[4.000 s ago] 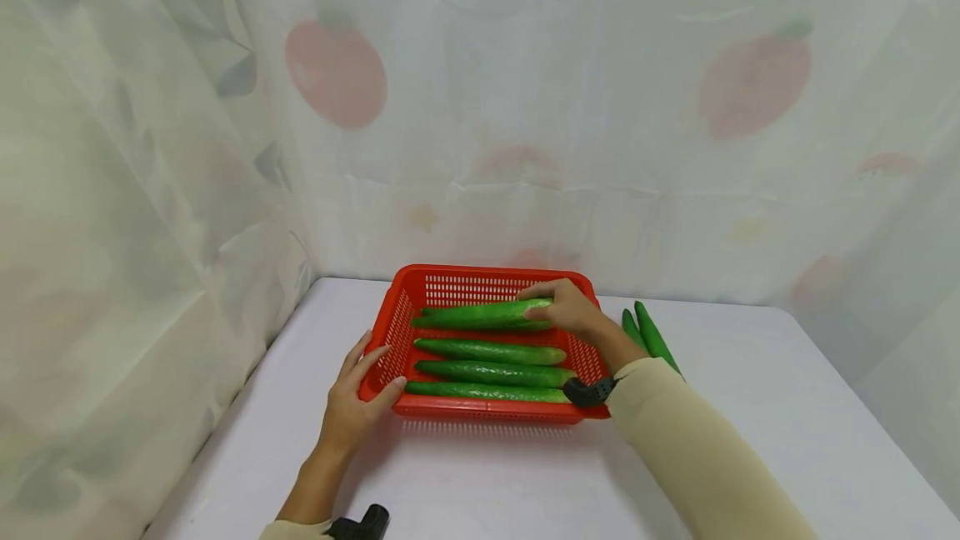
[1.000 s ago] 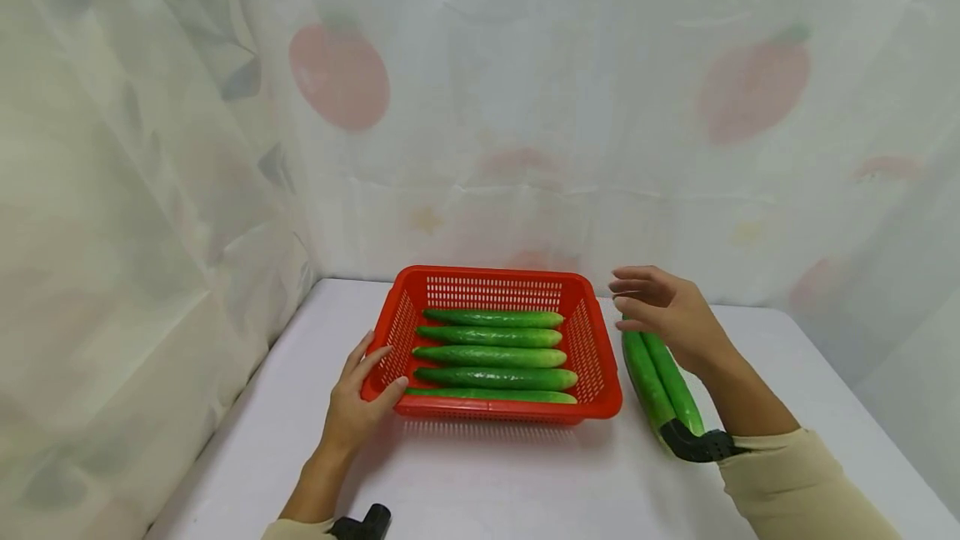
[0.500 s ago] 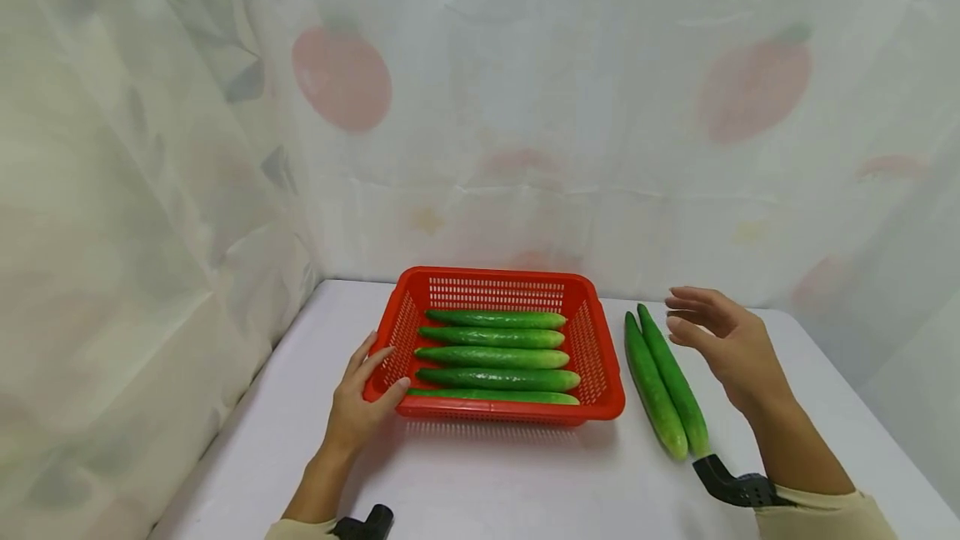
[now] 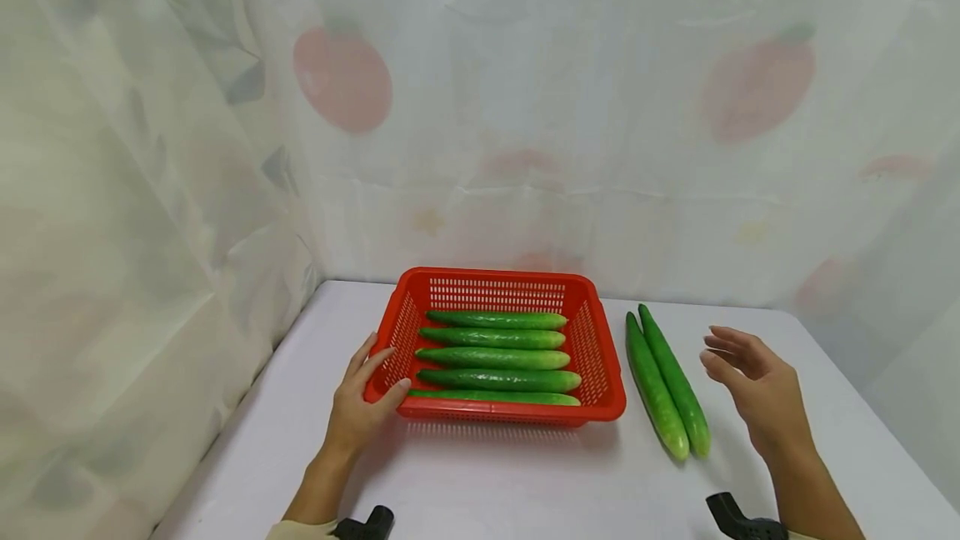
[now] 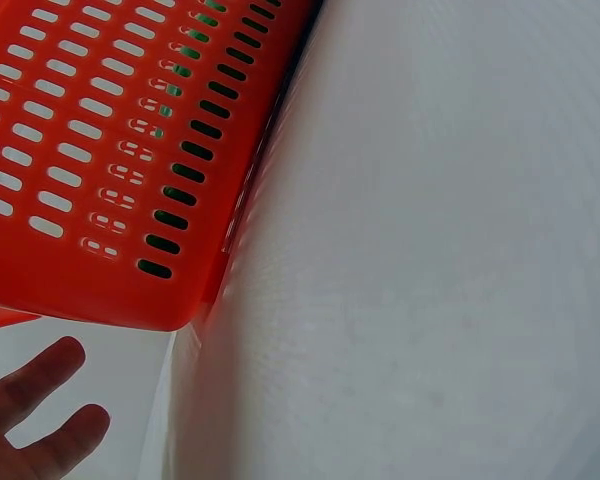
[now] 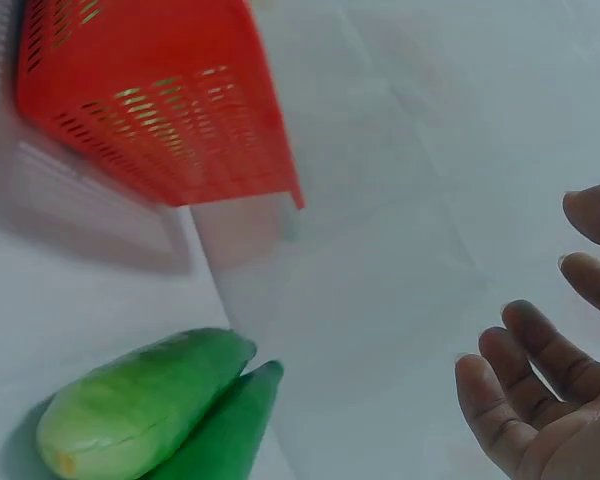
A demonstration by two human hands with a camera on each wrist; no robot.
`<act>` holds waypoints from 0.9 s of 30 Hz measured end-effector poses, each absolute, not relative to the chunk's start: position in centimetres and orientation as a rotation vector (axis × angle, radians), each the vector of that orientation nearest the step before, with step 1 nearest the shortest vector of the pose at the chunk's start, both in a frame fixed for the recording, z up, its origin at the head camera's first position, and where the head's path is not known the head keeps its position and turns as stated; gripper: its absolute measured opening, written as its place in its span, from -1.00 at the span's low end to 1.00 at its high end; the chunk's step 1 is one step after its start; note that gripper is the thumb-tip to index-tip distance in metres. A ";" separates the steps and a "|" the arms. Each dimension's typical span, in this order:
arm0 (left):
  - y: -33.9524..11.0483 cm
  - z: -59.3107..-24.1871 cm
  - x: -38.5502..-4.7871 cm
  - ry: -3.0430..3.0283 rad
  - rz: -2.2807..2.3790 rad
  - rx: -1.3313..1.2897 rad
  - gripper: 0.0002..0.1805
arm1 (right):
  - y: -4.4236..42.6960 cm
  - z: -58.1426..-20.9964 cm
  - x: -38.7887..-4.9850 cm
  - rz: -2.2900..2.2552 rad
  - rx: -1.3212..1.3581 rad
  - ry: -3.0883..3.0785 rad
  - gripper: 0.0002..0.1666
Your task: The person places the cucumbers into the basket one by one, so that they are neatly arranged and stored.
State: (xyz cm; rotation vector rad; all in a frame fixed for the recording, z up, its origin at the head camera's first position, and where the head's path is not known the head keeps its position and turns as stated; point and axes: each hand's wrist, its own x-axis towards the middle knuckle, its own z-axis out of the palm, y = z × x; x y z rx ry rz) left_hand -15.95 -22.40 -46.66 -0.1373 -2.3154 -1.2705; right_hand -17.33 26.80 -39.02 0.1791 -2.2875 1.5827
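Note:
A red plastic basket [image 4: 517,275] with slotted sides stands on the white table. Several green cucumbers [image 4: 491,358] lie crosswise in it, side by side in a row. My left hand [image 4: 356,411] rests at the basket's near left corner, thumb over the front rim and the other fingers spread along the left side. Right of the basket, two more cucumbers, a left one [image 4: 654,390] and a right one [image 4: 675,382], lie together on the table. My right hand [image 4: 765,394] hovers to their right, fingers loosely bent and holding nothing. In the right wrist view its fingertips are apart.
The white table [image 4: 480,490] runs back to a pale curtain [image 4: 600,107] with faded fruit prints. Another curtain [image 4: 112,232] borders the table on the left. A black wrist mount [image 4: 742,519] sits below the right hand.
Four seconds ago my right hand held a cucumber in the back of the basket; it has let go there and moved right, past the two loose cucumbers, and lower. The left hand stays put.

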 end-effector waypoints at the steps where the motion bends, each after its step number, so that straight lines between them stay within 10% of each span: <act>1: -22.4 -46.7 -16.0 -2.316 -1.270 -0.136 -0.42 | 26.9 -39.4 -17.3 1.571 0.156 -2.293 -0.49; 27: -22.4 -46.7 -15.9 -2.315 -1.250 -0.137 -0.43 | 28.0 -46.5 -18.0 1.545 -0.290 -2.408 -0.33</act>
